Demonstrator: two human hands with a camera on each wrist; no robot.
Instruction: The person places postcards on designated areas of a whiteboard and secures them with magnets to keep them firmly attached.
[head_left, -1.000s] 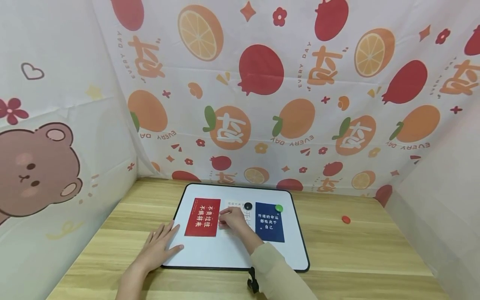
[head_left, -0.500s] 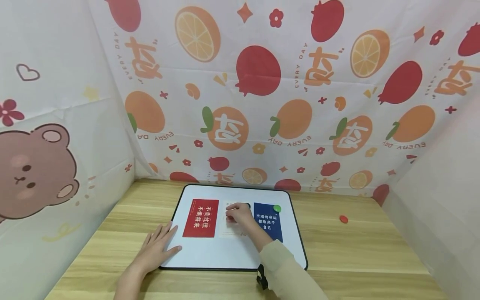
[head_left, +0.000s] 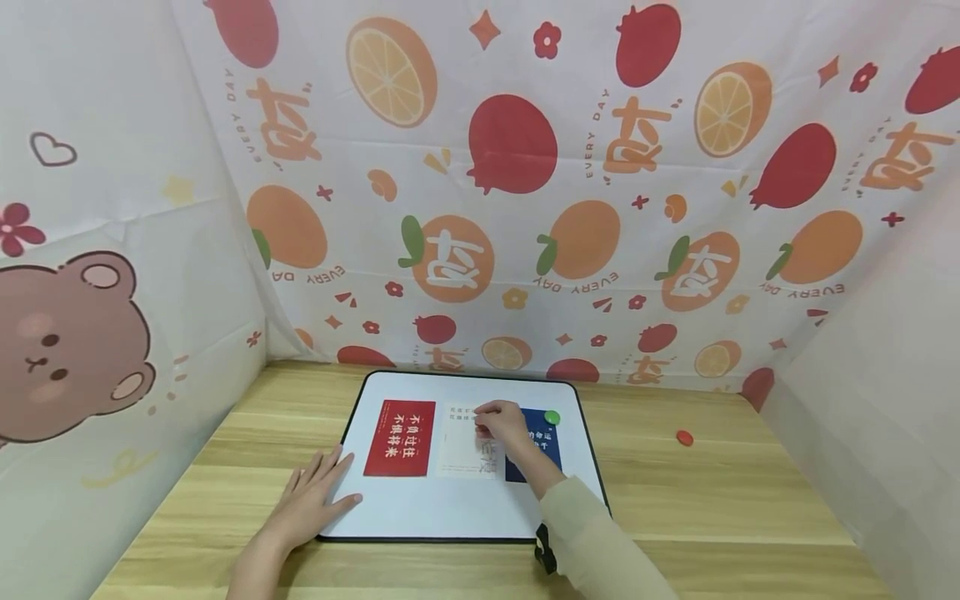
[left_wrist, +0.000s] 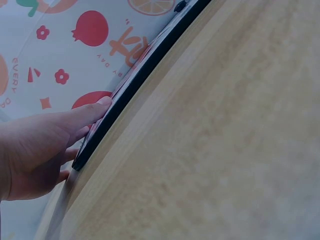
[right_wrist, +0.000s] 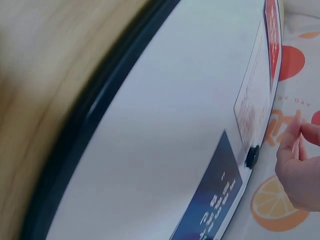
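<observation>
A white board [head_left: 427, 512] with a black rim lies on the wooden table. On it are a red card [head_left: 399, 438], a pale printed card [head_left: 457, 454] and a dark blue card [head_left: 525, 471], in a row. My left hand [head_left: 306, 502] rests on the board's left edge, fingers spread. Over the pale card's upper right is my right hand [head_left: 506, 427], its thumb and index fingertips close together; no object shows between them. In the right wrist view a black round magnet [right_wrist: 252, 156] sits between the pale and blue cards; the hand hides it in the head view.
A green round magnet [head_left: 552, 417] sits on the blue card's top corner. To the board's right, a red round piece [head_left: 685, 437] lies on the table [head_left: 720, 500]. Fruit-print cloth [head_left: 517, 275] hangs behind; a bear-print cloth [head_left: 67, 350] hangs at the left.
My right hand has moved rightward, from the gap beside the red card across the pale card, now covering the black magnet. The left hand stays on the board's edge.
</observation>
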